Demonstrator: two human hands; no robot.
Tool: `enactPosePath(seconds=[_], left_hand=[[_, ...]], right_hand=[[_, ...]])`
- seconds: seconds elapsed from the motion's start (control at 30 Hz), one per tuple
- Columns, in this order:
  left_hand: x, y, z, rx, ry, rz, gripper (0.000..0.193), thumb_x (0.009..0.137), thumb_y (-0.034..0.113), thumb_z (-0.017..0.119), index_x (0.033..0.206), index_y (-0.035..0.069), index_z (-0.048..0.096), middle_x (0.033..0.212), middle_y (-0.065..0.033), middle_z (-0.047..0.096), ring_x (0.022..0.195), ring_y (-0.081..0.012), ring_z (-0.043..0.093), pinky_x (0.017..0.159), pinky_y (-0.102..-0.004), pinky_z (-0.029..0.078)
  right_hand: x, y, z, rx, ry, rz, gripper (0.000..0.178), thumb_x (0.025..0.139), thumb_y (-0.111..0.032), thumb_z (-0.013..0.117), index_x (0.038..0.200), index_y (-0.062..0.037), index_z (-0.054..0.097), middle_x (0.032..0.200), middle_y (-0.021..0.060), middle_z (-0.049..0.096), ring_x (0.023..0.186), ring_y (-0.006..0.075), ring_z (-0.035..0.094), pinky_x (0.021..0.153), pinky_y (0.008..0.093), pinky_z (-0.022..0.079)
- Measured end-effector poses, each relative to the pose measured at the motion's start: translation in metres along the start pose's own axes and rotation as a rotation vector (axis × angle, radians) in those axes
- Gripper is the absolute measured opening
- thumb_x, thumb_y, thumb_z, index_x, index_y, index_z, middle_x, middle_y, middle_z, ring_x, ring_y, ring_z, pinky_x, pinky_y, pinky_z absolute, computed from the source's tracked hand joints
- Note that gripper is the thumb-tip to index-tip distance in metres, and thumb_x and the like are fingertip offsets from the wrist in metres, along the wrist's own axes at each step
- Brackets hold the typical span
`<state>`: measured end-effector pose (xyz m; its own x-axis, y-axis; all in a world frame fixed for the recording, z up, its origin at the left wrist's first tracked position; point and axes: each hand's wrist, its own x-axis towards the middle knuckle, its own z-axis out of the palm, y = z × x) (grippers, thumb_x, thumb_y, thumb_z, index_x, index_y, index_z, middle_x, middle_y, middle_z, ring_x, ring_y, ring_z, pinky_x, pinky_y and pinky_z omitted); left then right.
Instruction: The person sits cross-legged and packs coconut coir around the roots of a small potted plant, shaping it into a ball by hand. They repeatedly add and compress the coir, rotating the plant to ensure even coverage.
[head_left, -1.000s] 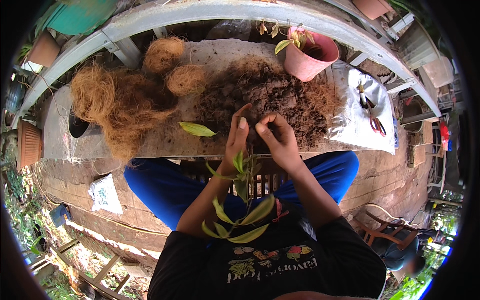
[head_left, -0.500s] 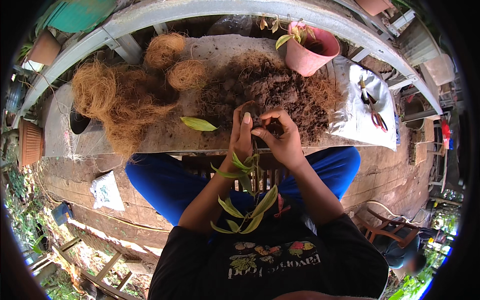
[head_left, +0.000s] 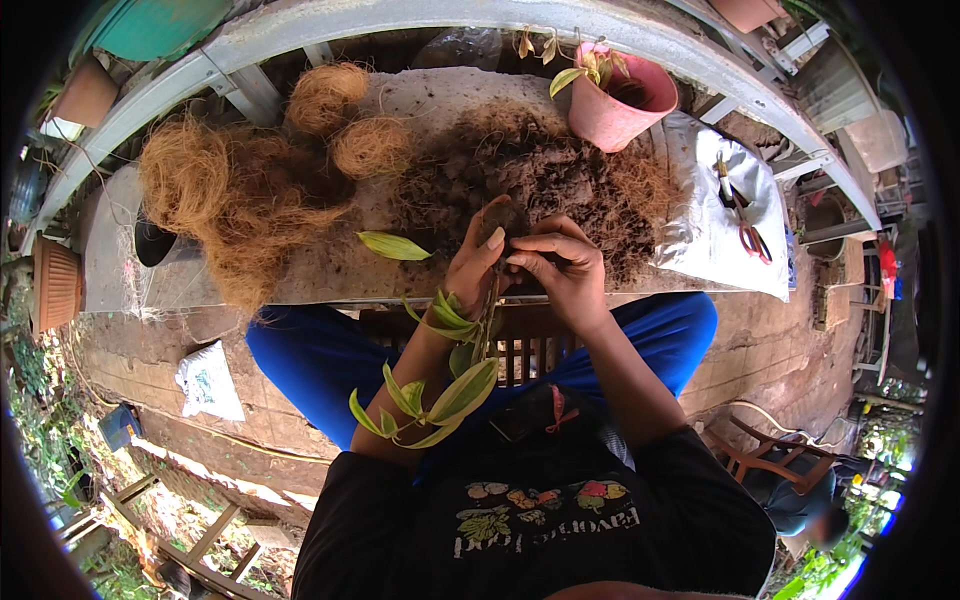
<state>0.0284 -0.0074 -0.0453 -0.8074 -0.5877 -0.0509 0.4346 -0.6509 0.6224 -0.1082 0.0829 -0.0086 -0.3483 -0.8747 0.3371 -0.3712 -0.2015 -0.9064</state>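
A leafy plant cutting (head_left: 466,392) with long yellow-green leaves hangs down over my left forearm, its thin stem running up between my hands. My left hand (head_left: 474,262) is closed around the stem's base, where a dark brown soil-like clump (head_left: 505,216) shows above the fingers. The thumb and fingers of my right hand (head_left: 562,268) pinch at that same base; exactly what is between the fingertips is partly hidden. Behind both hands spreads a pile of dark soil (head_left: 560,175) mixed with brown fibre. One loose yellow-green leaf (head_left: 394,246) lies left of my left hand.
Coconut-like fibre (head_left: 255,225) is heaped at the left of the table (head_left: 425,92), near two fibre balls. A pink pot (head_left: 610,118) with a drooping plant stands at the back right. Red-handled pruning shears (head_left: 745,225) rest on a white sack (head_left: 690,235).
The hanging leaves have swung left, onto my left forearm. My right fingers have drawn closer together at the stem's base, and my left hand has turned slightly.
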Motion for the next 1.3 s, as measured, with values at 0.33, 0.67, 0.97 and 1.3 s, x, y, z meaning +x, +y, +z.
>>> enactPosePath(seconds=[0.33, 0.67, 0.97, 1.3], left_hand=[[0.001, -0.001, 0.002, 0.042, -0.061, 0.015, 0.063, 0.098, 0.013, 0.064, 0.152, 0.008, 0.031, 0.093, -0.0043, 0.056, 0.079, -0.0121, 0.052, 0.071, -0.0296, 0.047], [-0.006, 0.004, 0.03, 0.515, 0.029, 0.0, 0.058, 0.096, 0.011, 0.064, 0.147, 0.009, 0.037, 0.103, -0.0055, 0.056, 0.086, -0.0119, 0.054, 0.078, -0.0292, 0.048], [-0.001, -0.012, 0.019, 0.56, -0.091, 0.071, 0.062, 0.095, 0.016, 0.07, 0.143, 0.001, 0.034, 0.126, -0.0115, 0.053, 0.116, -0.0165, 0.054, 0.098, -0.0321, 0.048], [-0.001, -0.006, 0.018, 0.246, -0.104, -0.099, 0.046, 0.102, 0.024, 0.053, 0.144, 0.007, 0.041, 0.091, -0.008, 0.057, 0.079, -0.0147, 0.054, 0.074, -0.0316, 0.047]], right_hand=[[0.012, 0.006, -0.022, 0.109, 0.182, 0.039, 0.012, 0.093, -0.006, 0.074, 0.084, -0.0028, 0.066, 0.086, 0.0051, 0.067, 0.071, 0.0097, 0.063, 0.061, 0.0245, 0.049], [0.043, -0.002, -0.082, -0.331, 0.235, 0.12, 0.037, 0.095, -0.036, 0.073, 0.109, -0.0011, 0.072, 0.119, 0.0152, 0.067, 0.111, 0.0256, 0.062, 0.09, 0.0374, 0.051], [0.039, -0.014, -0.033, -0.249, -0.227, -0.116, 0.012, 0.084, -0.013, 0.081, 0.09, -0.0041, 0.075, 0.116, 0.0141, 0.068, 0.109, 0.0289, 0.066, 0.091, 0.0398, 0.052], [0.054, -0.012, -0.077, -0.645, 0.265, 0.22, 0.03, 0.097, -0.027, 0.071, 0.095, 0.0025, 0.069, 0.091, 0.0174, 0.071, 0.083, 0.0289, 0.071, 0.075, 0.0385, 0.055]])
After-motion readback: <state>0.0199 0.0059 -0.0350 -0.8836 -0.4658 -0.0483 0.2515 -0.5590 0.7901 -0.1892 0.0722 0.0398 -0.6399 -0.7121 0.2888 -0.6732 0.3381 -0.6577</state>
